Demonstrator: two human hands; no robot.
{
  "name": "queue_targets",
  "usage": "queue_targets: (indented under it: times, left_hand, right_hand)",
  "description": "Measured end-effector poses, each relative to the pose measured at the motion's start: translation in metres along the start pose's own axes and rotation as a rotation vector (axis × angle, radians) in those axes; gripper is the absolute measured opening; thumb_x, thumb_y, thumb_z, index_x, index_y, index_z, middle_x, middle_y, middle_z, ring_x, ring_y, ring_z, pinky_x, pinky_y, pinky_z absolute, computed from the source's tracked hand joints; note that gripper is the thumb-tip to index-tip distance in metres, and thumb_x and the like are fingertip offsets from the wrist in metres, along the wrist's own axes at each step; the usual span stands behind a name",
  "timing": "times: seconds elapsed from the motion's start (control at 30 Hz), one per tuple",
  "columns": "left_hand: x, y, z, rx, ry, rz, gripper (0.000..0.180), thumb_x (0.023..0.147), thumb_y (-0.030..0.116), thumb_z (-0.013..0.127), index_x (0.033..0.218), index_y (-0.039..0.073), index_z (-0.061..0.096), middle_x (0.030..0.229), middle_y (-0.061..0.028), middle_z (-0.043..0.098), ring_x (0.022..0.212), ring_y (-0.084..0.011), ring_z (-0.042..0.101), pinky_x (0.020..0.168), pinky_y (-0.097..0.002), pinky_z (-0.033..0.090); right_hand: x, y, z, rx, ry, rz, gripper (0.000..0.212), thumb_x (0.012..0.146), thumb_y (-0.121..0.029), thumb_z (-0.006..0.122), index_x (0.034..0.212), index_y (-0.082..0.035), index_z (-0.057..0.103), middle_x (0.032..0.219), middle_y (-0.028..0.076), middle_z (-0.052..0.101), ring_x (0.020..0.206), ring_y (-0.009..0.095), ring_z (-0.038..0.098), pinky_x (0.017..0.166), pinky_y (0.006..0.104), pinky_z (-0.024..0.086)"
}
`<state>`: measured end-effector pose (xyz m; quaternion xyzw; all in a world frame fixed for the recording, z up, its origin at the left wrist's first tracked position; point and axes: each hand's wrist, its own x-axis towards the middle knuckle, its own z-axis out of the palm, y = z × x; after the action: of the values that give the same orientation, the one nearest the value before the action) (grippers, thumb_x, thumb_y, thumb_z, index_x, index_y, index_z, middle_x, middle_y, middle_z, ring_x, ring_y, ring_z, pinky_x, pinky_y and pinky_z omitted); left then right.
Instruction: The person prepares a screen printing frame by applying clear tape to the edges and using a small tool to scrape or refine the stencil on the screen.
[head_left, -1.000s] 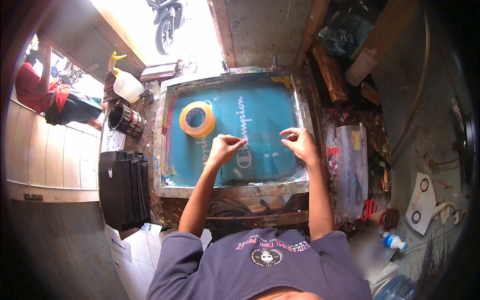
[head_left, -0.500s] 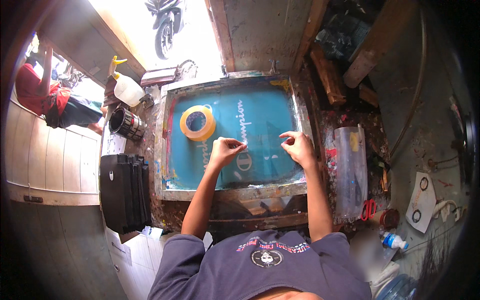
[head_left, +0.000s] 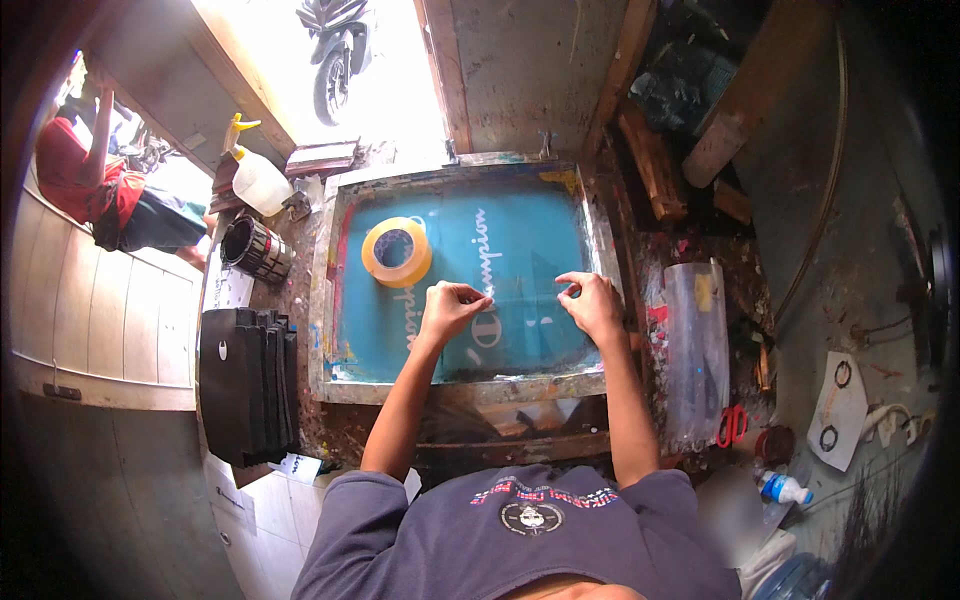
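Observation:
A blue-green screen printing frame (head_left: 590, 383) with pale lettering lies on the bench before me. My left hand (head_left: 454, 307) pinches thumb and forefinger together over the middle of the mesh. To its right, my right hand (head_left: 592, 301) is also in a pinch, over the mesh near the right rail. A faint, see-through strip of clear tape (head_left: 525, 299) seems to span the gap between my fingertips; its edges are hard to make out. On the mesh, beyond my left hand, rests a large roll of yellowish clear tape (head_left: 412, 272).
Left of the frame stand a spray bottle (head_left: 262, 184), a paint-smeared can (head_left: 257, 250) and a stack of black pieces (head_left: 243, 385). A clear plastic sheet (head_left: 694, 360) and red-handled scissors (head_left: 732, 426) lie to the right. Another person (head_left: 110, 190) is outside at far left.
Both hands keep their pinch. My right hand has come slightly closer to my left. The whole view has shifted a little.

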<state>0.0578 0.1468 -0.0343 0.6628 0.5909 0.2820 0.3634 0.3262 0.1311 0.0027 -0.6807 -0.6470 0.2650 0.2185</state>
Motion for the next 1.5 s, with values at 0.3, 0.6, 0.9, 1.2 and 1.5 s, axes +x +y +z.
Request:
queue_targets:
  times: [0.3,0.6,0.9,1.2,1.5]
  left_hand:
    - [0.005,-0.006,0.006,0.262,0.178,0.216,0.031,0.070,0.028,0.085,0.072,0.001,0.071,0.066,-0.0102,0.069,0.060,-0.0189,0.067,0.059,-0.0303,0.053]
    - [0.011,-0.011,-0.003,0.208,0.199,0.110,0.032,0.069,0.027,0.084,0.076,0.002,0.066,0.073,-0.0125,0.068,0.068,-0.0273,0.068,0.065,-0.0369,0.055]
    - [-0.024,0.018,0.036,0.365,0.010,0.652,0.034,0.085,0.018,0.072,0.111,-0.002,0.067,0.107,-0.0158,0.064,0.103,-0.0314,0.059,0.092,-0.0390,0.051]
    - [-0.017,0.017,0.035,0.517,0.039,0.558,0.044,0.090,0.025,0.064,0.122,-0.005,0.059,0.120,-0.0201,0.057,0.112,-0.0348,0.054,0.098,-0.0434,0.046]
    - [-0.015,0.014,0.030,0.646,0.011,0.524,0.062,0.095,0.034,0.058,0.140,-0.006,0.046,0.143,-0.0203,0.045,0.133,-0.0338,0.042,0.112,-0.0477,0.032]
  right_hand:
    - [0.001,0.020,0.024,-0.256,0.131,-0.120,0.038,0.079,-0.017,0.079,0.117,-0.015,0.073,0.091,0.009,0.072,0.096,0.030,0.065,0.085,0.0422,0.053]
    - [0.009,0.018,0.022,-0.328,0.139,-0.116,0.043,0.081,-0.017,0.078,0.122,-0.007,0.067,0.095,0.013,0.070,0.095,0.031,0.065,0.085,0.0410,0.053]
    - [-0.027,0.008,0.043,-0.292,0.086,-0.517,0.030,0.083,-0.007,0.068,0.113,-0.005,0.070,0.112,0.008,0.066,0.109,0.027,0.060,0.095,0.0404,0.048]
    - [-0.025,0.007,0.054,-0.342,0.178,-0.412,0.039,0.087,-0.010,0.057,0.124,0.001,0.064,0.127,0.013,0.061,0.121,0.028,0.054,0.103,0.0425,0.041]
    - [-0.035,-0.004,0.064,-0.432,0.000,-0.370,0.052,0.100,-0.026,0.044,0.146,-0.001,0.044,0.153,0.014,0.043,0.142,0.028,0.038,0.119,0.0476,0.026]
